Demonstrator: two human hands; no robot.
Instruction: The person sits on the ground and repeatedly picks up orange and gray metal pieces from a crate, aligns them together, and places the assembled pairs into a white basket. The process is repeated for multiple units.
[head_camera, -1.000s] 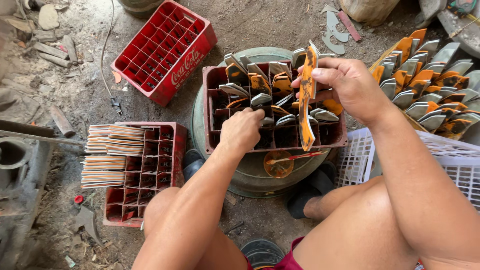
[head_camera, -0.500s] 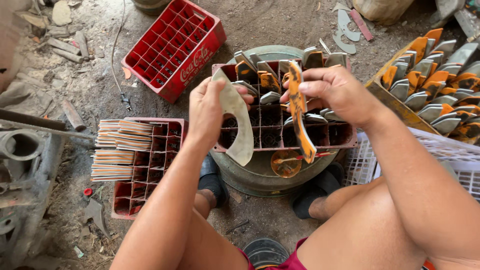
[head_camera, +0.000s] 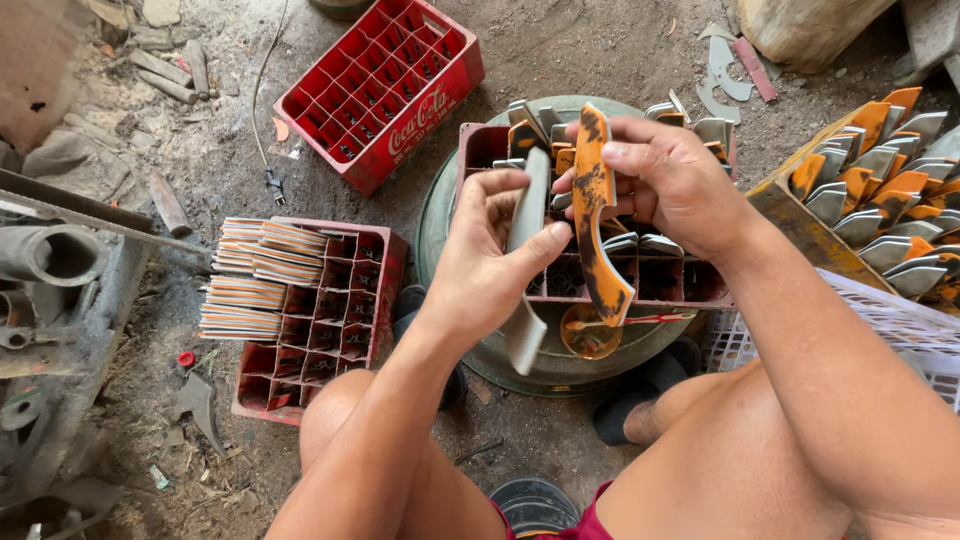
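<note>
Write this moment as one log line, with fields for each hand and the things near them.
left hand: holds grey curved blade | right hand: holds orange curved piece | below: red divided crate of blades | left: crate with stacked pieces

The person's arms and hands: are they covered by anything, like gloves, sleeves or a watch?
Nothing covers them. The left hand and right hand are bare, with no gloves, rings or watch in view. Both forearms are uncovered right to the bottom of the head view, so no sleeves show. The only clothing visible is a strip of red shorts between the bare knees.
</note>
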